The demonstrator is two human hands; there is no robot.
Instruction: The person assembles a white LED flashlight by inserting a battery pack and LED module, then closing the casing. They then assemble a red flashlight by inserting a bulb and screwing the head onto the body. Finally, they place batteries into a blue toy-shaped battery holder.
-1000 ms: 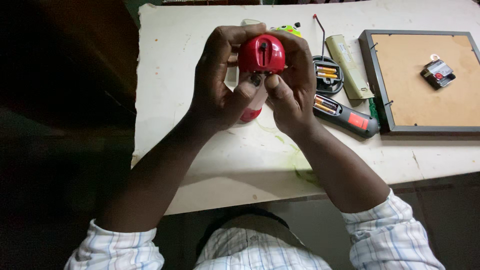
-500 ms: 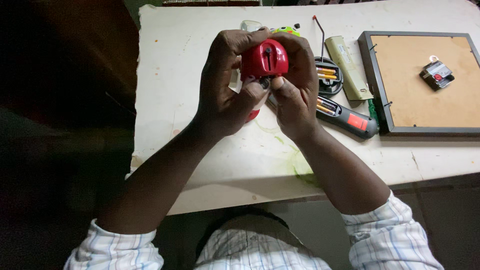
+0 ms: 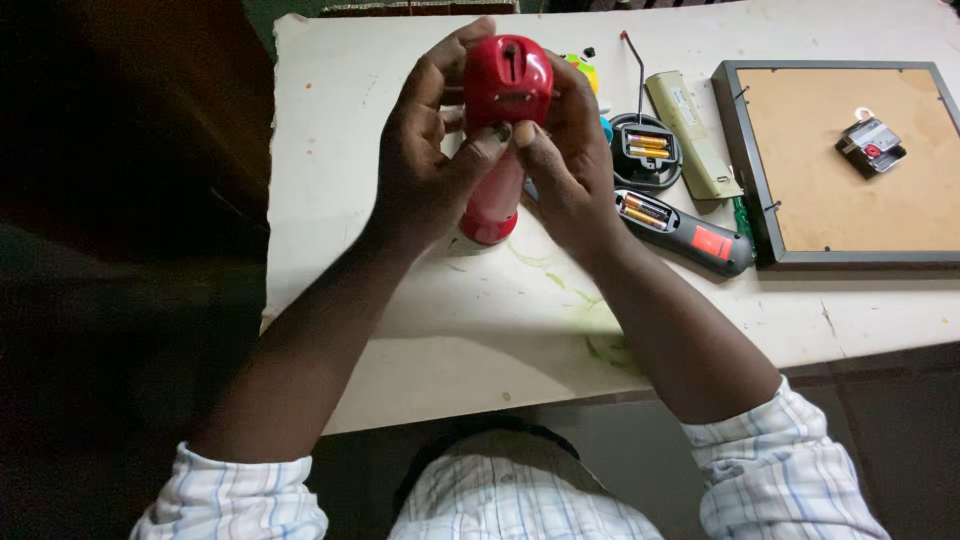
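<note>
Gripping from both sides, the left hand (image 3: 425, 165) and right hand (image 3: 565, 165) are clenched on a red rounded device (image 3: 507, 85), held above the bench (image 3: 400, 300) near its far edge. Compared with a second ago, the device is raised higher, its slotted back is turned to the camera, and both thumbs are pressed under it. Nearer the right edge, a black remote (image 3: 680, 232) with exposed batteries is lying beside a grey frame (image 3: 745, 160).
</note>
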